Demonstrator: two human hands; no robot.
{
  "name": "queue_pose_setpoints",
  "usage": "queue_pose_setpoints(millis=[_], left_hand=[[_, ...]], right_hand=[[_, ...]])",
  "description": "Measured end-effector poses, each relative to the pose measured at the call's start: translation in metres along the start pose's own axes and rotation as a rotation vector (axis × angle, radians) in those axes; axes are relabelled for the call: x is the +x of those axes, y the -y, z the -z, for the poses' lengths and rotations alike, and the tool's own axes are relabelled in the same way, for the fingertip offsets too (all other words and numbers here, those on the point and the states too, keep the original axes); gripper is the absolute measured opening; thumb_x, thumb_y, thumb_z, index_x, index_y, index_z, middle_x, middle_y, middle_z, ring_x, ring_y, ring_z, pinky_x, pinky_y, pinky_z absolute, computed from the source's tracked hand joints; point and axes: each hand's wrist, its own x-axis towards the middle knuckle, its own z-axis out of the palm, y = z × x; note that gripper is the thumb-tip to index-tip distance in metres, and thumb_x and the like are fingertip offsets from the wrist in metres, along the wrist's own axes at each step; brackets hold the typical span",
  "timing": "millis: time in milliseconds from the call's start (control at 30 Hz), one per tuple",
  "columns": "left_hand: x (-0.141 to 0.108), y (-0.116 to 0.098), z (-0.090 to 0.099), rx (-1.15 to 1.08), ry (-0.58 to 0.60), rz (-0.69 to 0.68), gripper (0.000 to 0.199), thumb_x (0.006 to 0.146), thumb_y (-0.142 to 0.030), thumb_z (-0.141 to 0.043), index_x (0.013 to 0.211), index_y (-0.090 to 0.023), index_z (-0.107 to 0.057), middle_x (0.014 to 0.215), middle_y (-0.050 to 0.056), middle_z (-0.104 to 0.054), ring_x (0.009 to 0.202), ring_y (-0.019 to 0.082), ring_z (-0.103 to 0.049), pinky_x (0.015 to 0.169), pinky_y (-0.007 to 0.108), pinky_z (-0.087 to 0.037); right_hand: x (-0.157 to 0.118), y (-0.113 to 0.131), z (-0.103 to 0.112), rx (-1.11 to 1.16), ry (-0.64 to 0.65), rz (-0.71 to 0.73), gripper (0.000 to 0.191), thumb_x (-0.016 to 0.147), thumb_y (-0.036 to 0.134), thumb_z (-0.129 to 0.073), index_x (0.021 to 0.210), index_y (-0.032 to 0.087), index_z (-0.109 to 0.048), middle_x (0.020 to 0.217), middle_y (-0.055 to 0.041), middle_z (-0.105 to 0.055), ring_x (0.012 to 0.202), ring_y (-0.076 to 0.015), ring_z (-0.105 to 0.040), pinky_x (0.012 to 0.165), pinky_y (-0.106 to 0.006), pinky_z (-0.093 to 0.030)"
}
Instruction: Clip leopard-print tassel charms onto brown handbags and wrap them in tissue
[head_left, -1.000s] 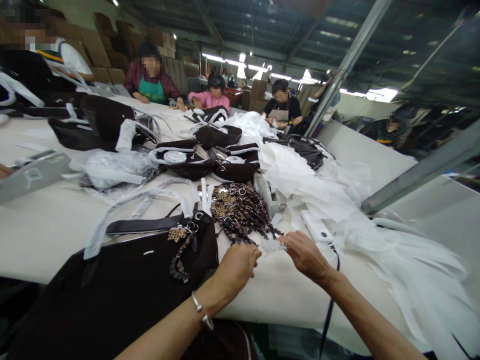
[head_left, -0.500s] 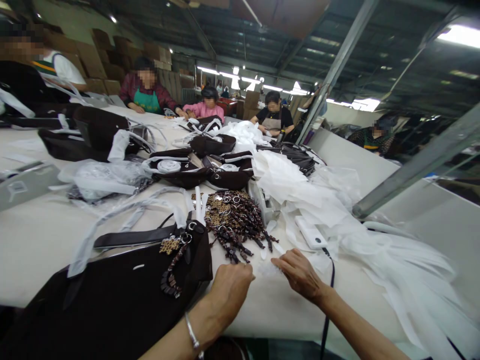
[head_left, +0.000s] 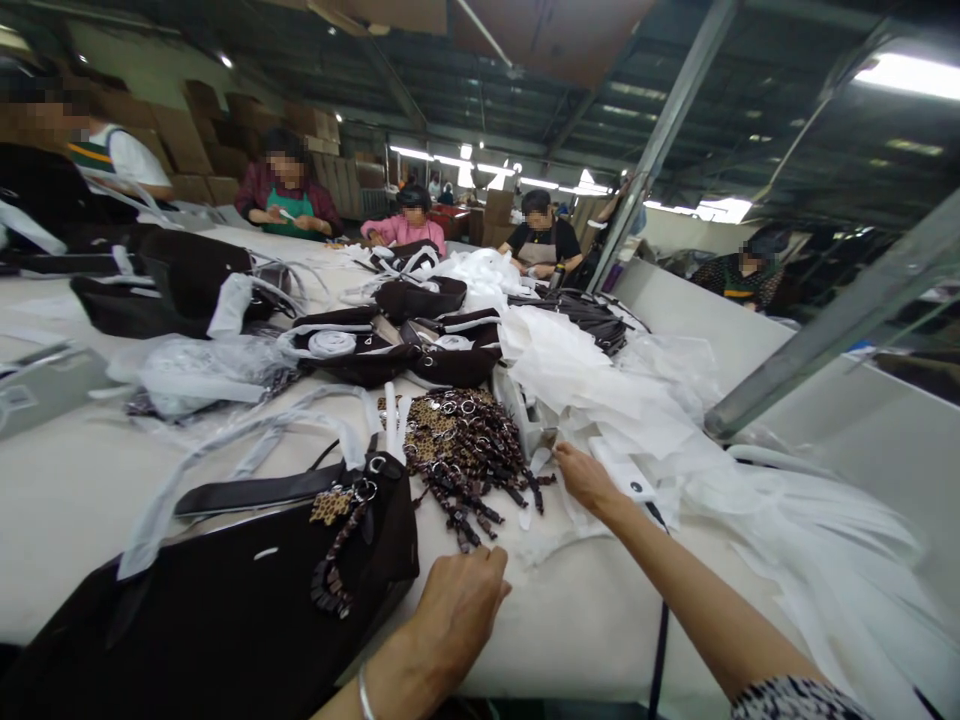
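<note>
My left hand (head_left: 459,612) is closed above the table just below the pile of beaded charms (head_left: 476,450); what its fingers hold, if anything, is hidden. My right hand (head_left: 589,482) reaches forward with thumb and finger pinched beside a pale box (head_left: 517,405); I cannot make out what is in the pinch. The charms have leopard-print tags, metal rings and dark beaded strands. To the left lies a dark brown handbag (head_left: 225,600), its straps (head_left: 289,400) wrapped in white. One charm (head_left: 334,550) hangs from a ring on the bag.
White sheets and strips (head_left: 585,370) heap to the right, around a white device (head_left: 622,470) with a black cord. More dark bags (head_left: 352,345) and a plastic-wrapped bundle (head_left: 199,370) lie beyond. A slanted metal post (head_left: 840,325) stands at right. Several co-workers sit around the table.
My right hand has moved forward and away from my left, up to the pale box. My left hand stays near the same place, slightly lower in view.
</note>
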Motion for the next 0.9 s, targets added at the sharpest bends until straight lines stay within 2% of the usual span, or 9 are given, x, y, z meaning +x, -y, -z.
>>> queue_pose_setpoints(millis=[133,267,400,533,700,800,900], left_hand=[[-0.002,0.005,0.0,-0.003,0.007,-0.008,0.013,0.091,-0.02,-0.055,0.103,-0.018,-0.062,0.099,0.009,-0.072,0.087,0.028,-0.07,0.074,0.038,-0.056],[-0.004,0.004,-0.001,-0.021,0.017,-0.003,0.013,0.091,-0.02,-0.055,0.102,-0.019,-0.062,0.101,0.009,-0.072,0.089,0.027,-0.07,0.075,0.037,-0.055],[-0.011,0.003,-0.001,-0.044,-0.012,-0.025,0.012,0.089,-0.021,-0.058,0.1,-0.019,-0.062,0.1,0.008,-0.072,0.09,0.027,-0.07,0.077,0.035,-0.054],[-0.021,0.01,0.003,-0.037,-0.056,-0.015,0.012,0.089,-0.022,-0.058,0.1,-0.019,-0.063,0.097,0.008,-0.073,0.089,0.028,-0.07,0.074,0.036,-0.054],[-0.034,0.016,0.014,-0.04,-0.099,0.01,0.014,0.09,-0.021,-0.056,0.103,-0.02,-0.062,0.099,0.007,-0.073,0.091,0.028,-0.07,0.074,0.036,-0.054],[-0.04,0.016,0.022,-0.062,-0.122,0.021,0.014,0.09,-0.022,-0.055,0.102,-0.02,-0.063,0.098,0.006,-0.072,0.091,0.027,-0.07,0.075,0.035,-0.054],[-0.042,0.015,0.03,-0.12,-0.169,0.015,0.016,0.091,-0.023,-0.053,0.104,-0.022,-0.064,0.098,0.005,-0.072,0.091,0.025,-0.07,0.077,0.033,-0.054]], right_hand=[[0.018,-0.011,-0.007,-0.075,0.111,0.076,0.033,0.087,0.0,-0.038,0.094,0.009,-0.069,0.097,-0.0193,-0.069,0.084,-0.0267,-0.069,0.069,-0.034,-0.051],[0.025,-0.017,-0.004,-0.128,0.19,0.146,0.026,0.085,0.003,-0.044,0.08,0.01,-0.069,0.085,-0.0187,-0.07,0.079,-0.0276,-0.069,0.067,-0.035,-0.052],[0.028,-0.019,-0.001,-0.148,0.193,0.185,0.024,0.087,0.006,-0.045,0.086,0.01,-0.068,0.089,-0.0179,-0.07,0.079,-0.0249,-0.068,0.067,-0.033,-0.051],[0.023,-0.017,0.002,-0.16,0.155,0.184,0.022,0.088,0.009,-0.045,0.094,0.011,-0.066,0.093,-0.0164,-0.069,0.08,-0.0226,-0.068,0.066,-0.029,-0.048],[0.008,-0.019,0.015,-0.161,0.075,0.145,0.017,0.085,0.011,-0.048,0.085,0.015,-0.065,0.084,-0.0107,-0.068,0.071,-0.0203,-0.066,0.061,-0.028,-0.042],[-0.004,-0.029,0.036,-0.147,-0.021,0.093,0.016,0.085,0.014,-0.049,0.083,0.017,-0.064,0.083,-0.0076,-0.067,0.069,-0.019,-0.064,0.061,-0.028,-0.04],[-0.013,-0.034,0.066,-0.136,-0.161,0.009,0.021,0.089,0.02,-0.043,0.087,0.018,-0.064,0.09,-0.0081,-0.067,0.072,-0.0188,-0.062,0.064,-0.029,-0.041]])
